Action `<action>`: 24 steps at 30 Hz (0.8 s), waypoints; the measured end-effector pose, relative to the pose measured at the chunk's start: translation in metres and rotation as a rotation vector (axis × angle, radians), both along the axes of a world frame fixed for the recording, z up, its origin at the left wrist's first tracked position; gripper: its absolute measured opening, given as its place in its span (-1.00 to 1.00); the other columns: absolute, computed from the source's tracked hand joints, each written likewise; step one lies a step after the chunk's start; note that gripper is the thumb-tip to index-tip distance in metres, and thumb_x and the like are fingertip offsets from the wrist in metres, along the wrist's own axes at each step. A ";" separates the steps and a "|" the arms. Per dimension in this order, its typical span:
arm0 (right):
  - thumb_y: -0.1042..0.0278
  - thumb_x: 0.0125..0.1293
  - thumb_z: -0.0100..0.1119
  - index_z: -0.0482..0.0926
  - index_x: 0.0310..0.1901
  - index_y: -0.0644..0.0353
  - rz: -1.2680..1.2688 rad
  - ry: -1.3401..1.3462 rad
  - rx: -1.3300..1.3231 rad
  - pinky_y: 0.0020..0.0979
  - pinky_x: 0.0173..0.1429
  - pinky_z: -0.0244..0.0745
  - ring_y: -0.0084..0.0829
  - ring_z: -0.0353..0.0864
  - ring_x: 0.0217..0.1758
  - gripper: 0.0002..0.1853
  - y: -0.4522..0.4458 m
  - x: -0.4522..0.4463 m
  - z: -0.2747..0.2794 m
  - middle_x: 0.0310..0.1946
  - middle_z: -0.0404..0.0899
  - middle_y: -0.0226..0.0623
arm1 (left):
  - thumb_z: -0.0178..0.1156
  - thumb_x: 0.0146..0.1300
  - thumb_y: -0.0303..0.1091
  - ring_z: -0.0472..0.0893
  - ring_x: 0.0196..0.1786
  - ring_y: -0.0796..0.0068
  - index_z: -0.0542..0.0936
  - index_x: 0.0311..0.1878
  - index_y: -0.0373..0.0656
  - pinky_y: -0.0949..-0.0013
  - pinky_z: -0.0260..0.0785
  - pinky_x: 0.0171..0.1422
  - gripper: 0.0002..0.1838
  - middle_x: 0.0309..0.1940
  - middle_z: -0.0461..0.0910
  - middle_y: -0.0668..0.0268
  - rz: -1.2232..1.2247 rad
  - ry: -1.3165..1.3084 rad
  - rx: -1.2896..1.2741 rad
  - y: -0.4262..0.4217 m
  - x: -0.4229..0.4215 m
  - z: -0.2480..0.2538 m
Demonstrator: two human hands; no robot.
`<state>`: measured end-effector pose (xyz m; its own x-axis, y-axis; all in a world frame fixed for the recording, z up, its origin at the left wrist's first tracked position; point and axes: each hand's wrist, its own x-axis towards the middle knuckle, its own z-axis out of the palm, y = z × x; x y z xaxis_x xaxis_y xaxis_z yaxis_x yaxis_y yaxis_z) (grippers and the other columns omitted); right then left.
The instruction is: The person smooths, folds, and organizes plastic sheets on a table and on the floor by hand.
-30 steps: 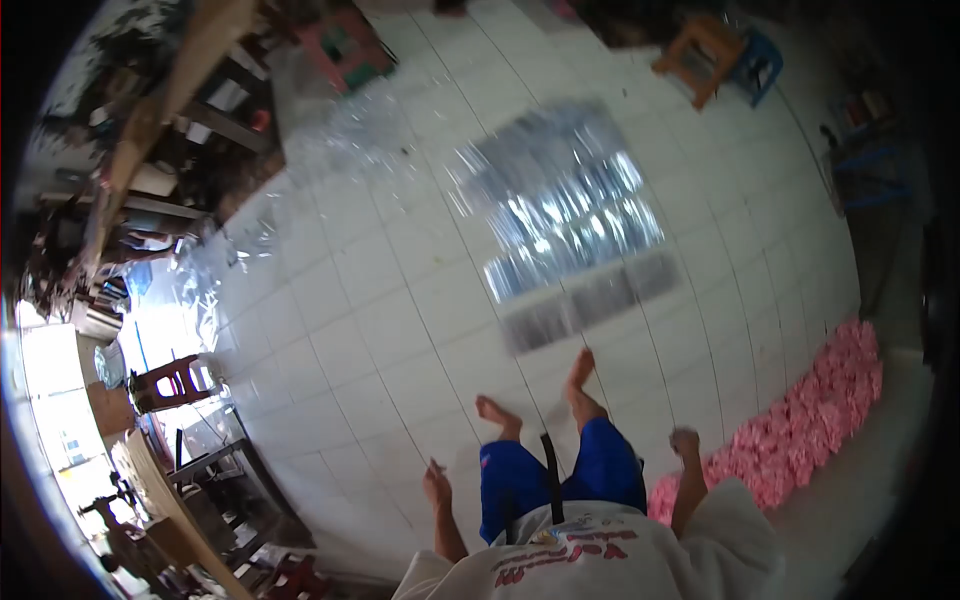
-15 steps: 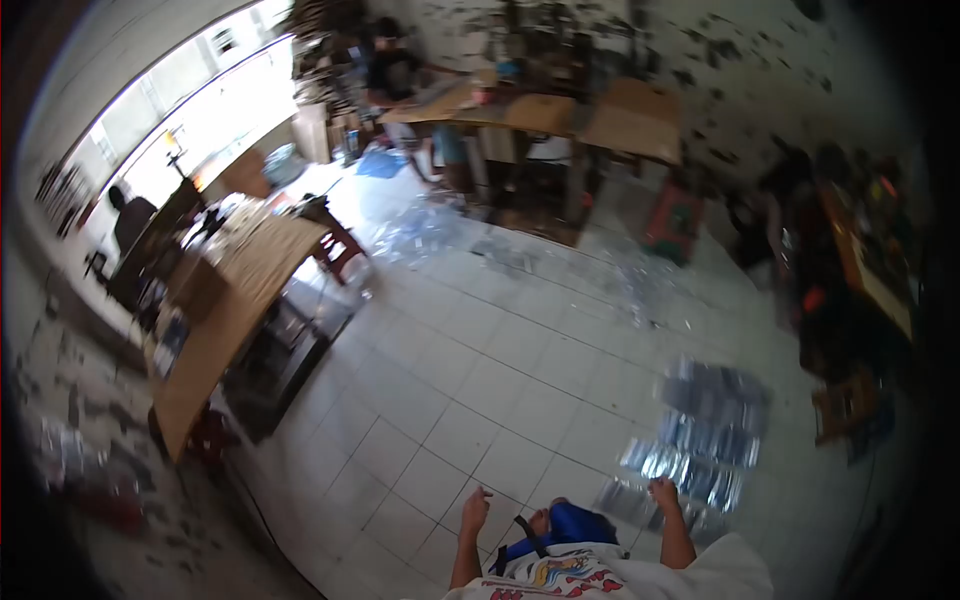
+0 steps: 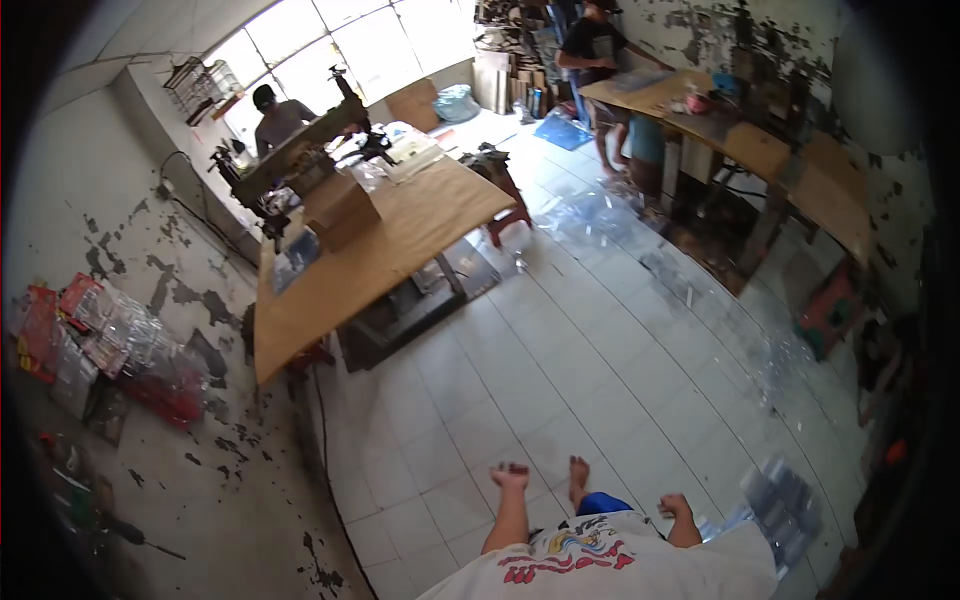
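Observation:
Near the bottom centre, my left hand [image 3: 510, 475] hangs above the tiled floor, its fingers loosely bent and apart, holding nothing that shows. To its right is my right hand [image 3: 678, 505], relaxed, with the thumb away from the curved fingers and no object visible in it. Neither hand touches anything. A bare foot [image 3: 578, 478] shows between them. Clear plastic packs [image 3: 782, 510] lie in rows on the floor to the right of my right hand, partly hidden by my shirt.
A brown-topped table [image 3: 430, 215] carries a cardboard box [image 3: 342, 210]. One person [image 3: 280, 122] is behind it; another person [image 3: 592, 50] stands at a long worktable [image 3: 650, 92]. Plastic scraps [image 3: 590, 215] litter the floor. Plastic bags [image 3: 150, 360] hang on the left wall. A cable runs along the floor.
The view has swung left and up, bringing the brown-topped table closer and moving the plastic packs to the lower right. The pink pile has left view. Both hands remain low in front of my body.

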<state>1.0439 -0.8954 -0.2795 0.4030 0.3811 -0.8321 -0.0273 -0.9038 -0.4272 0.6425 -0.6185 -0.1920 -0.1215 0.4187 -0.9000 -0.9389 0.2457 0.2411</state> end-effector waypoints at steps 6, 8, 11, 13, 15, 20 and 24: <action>0.26 0.37 0.01 0.51 0.00 0.16 -0.088 0.120 0.031 -0.32 -0.36 0.59 -0.40 0.62 -0.40 -0.75 0.157 0.027 0.019 -0.26 0.66 -0.25 | -0.29 0.35 0.40 0.38 -0.41 0.28 0.49 -0.06 -0.05 0.12 0.33 -0.26 -0.32 -0.38 0.46 0.29 -0.139 -0.109 0.290 0.087 0.045 0.042; 0.24 0.38 0.02 0.50 -0.02 0.14 -0.123 0.075 0.220 -0.39 -0.41 0.54 -0.47 0.59 -0.42 -0.76 0.217 0.032 0.035 -0.27 0.65 -0.27 | -0.28 0.35 0.40 0.39 -0.40 0.27 0.49 -0.05 -0.07 0.11 0.35 -0.23 -0.31 -0.38 0.46 0.28 -0.183 -0.112 0.234 0.096 0.052 0.047; 0.20 0.40 0.07 0.49 0.00 0.15 -0.151 0.103 0.371 -0.42 -0.47 0.50 -0.51 0.57 -0.46 -0.74 0.309 0.029 0.044 -0.31 0.64 -0.28 | -0.26 0.40 0.33 0.44 -0.34 0.28 0.49 0.02 -0.10 0.12 0.39 -0.20 -0.34 -0.35 0.48 0.26 -0.268 -0.090 0.277 0.127 0.049 0.056; 0.18 0.41 0.09 0.50 0.00 0.15 -0.112 0.104 0.320 -0.42 -0.45 0.51 -0.51 0.57 -0.45 -0.73 0.355 0.026 0.030 -0.31 0.64 -0.29 | -0.25 0.43 0.28 0.47 -0.34 0.36 0.50 0.02 -0.12 0.19 0.40 -0.25 -0.37 -0.34 0.50 0.27 -0.476 0.046 0.338 0.144 0.047 0.071; 0.17 0.42 0.08 0.51 -0.01 0.14 0.010 0.162 0.316 -0.42 -0.43 0.52 -0.51 0.58 -0.42 -0.74 0.385 0.024 0.027 -0.30 0.65 -0.29 | -0.23 0.46 0.23 0.49 -0.37 0.44 0.52 0.02 -0.15 0.30 0.41 -0.32 -0.40 -0.35 0.51 0.30 -0.727 0.286 0.265 0.159 0.036 0.069; 0.17 0.40 0.09 0.51 0.05 0.13 0.044 0.277 0.105 -0.31 -0.34 0.60 -0.38 0.67 -0.29 -0.70 0.408 0.055 0.033 -0.27 0.67 -0.30 | -0.08 0.46 0.08 0.47 -0.51 0.51 0.58 -0.12 -0.20 0.42 0.35 -0.45 -0.51 -0.45 0.54 0.32 -0.673 0.880 0.093 0.235 0.018 0.073; 0.24 0.36 0.05 0.52 0.05 0.12 -0.335 0.057 0.027 -0.20 -0.40 0.56 -0.32 0.65 -0.31 -0.71 0.418 0.111 0.026 -0.28 0.65 -0.28 | 0.13 0.36 -0.18 0.44 -0.50 0.44 0.52 -0.42 -0.31 0.32 0.28 -0.42 -0.64 -0.57 0.49 0.22 -0.605 1.602 0.412 0.400 0.059 0.144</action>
<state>1.1549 -0.4773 -0.2533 0.4626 0.2572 -0.8485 -0.3454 -0.8291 -0.4396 0.7010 -0.2183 -0.0485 -0.4552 0.8842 0.1047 0.4540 0.1293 0.8816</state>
